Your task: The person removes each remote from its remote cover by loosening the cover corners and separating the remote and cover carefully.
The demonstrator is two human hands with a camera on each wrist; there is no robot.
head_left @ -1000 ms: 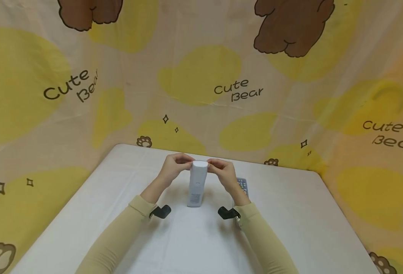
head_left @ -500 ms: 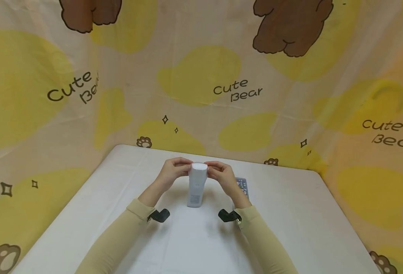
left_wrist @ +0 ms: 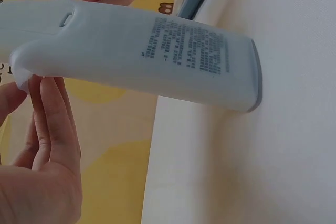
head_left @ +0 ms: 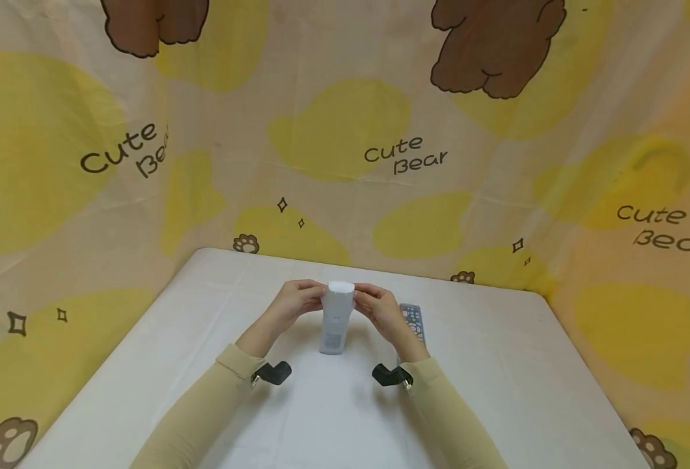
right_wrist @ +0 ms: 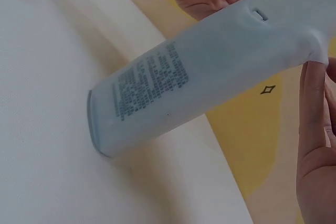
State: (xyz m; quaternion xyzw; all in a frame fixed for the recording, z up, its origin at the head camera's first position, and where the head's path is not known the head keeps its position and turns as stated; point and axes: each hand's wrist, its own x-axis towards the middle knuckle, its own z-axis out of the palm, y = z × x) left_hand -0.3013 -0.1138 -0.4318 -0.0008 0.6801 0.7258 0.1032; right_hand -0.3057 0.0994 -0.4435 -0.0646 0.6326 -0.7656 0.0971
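At the left, the edge of the white table (head_left: 163, 339) slants up to a rounded far corner, with the patterned backdrop (head_left: 333, 189) beyond it; a fair stretch of tabletop lies between that edge and the left sleeve (head_left: 198, 404); the far edge runs along the foot of the backdrop, near the hands; between the forearms there is room up to the upright remote control (head_left: 333, 342); a wider stretch lies between the right sleeve (head_left: 456, 417) and the right edge, which slants down towards the lower right corner.

The left hand (head_left: 292, 305) is closed in a pinch, thumb and nearly straight fingers meeting on the flared lip of a translucent cover (left_wrist: 115, 40); the remote control is inside this cover between the hands, its lower end seemingly on the table, its back with the small printed text facing the person; the right hand (head_left: 384, 314) pinches the opposite side of the lip, thumb against fingers; just right of it a second remote control (head_left: 413, 319) lies buttons up, partly hidden by the right wrist.
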